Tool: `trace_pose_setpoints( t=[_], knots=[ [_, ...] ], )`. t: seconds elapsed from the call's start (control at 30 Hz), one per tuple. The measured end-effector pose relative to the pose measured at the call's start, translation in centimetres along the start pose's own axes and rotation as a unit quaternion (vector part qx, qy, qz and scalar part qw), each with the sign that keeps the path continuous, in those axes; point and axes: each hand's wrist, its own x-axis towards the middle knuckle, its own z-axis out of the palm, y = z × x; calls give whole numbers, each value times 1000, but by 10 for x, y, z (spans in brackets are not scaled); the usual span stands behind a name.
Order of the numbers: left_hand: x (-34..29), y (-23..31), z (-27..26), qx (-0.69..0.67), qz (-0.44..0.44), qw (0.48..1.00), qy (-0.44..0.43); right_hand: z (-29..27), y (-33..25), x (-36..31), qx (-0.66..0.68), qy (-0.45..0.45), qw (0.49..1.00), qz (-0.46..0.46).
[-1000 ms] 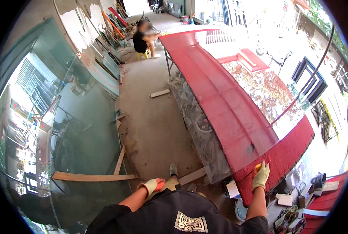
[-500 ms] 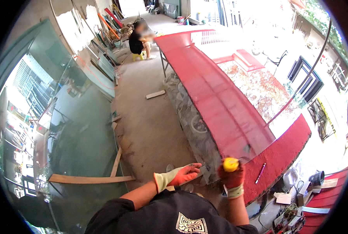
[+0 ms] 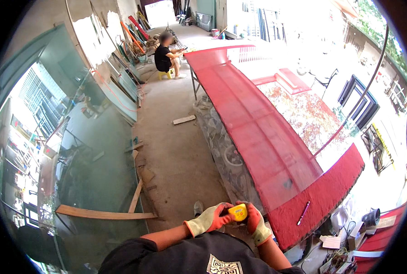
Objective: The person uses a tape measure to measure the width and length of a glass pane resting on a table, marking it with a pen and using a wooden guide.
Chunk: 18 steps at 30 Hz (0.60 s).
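Observation:
A yellow tape measure [image 3: 238, 212] is between my two gloved hands, just in front of my chest. My left hand [image 3: 213, 216], in an orange and cream work glove, has its fingers closed on the left side of the tape measure. From the other side my right hand [image 3: 255, 221] grips it, wearing the same kind of glove. To the right of my hands is the near end of a long table with a red top [image 3: 281, 228]. A slim pen [image 3: 303, 213] lies on this red surface.
Large glass sheets [image 3: 89, 160] lean at the left, with a wooden strip [image 3: 105, 213] across their lower part. A person [image 3: 164, 57] sits on a yellow stool farther up the aisle. A short board [image 3: 184, 119] lies on the floor. Cables and boxes [image 3: 332, 241] crowd the lower right.
My right hand has brought the tape measure leftward and down from the table corner. My left hand, previously apart with fingers stretched, has closed on it. The view has shifted slightly.

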Motion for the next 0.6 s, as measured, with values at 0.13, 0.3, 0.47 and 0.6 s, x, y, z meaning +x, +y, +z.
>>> trace_pose_setpoints(
  t=[0.13,0.3,0.47,0.6],
  knots=[
    [-5,17,-1,-20,22,999,32,15,-7,-3,-155,-48,982,-101],
    [-9,29,-6,-24,6,999,45,31,-31,-13,-134,-81,987,-21],
    [-13,32,3,23,4,994,104,17,-38,-19,-127,-132,983,26],
    [-11,48,4,134,-35,984,113,-2,-19,-8,-285,-145,948,-4]
  ],
)
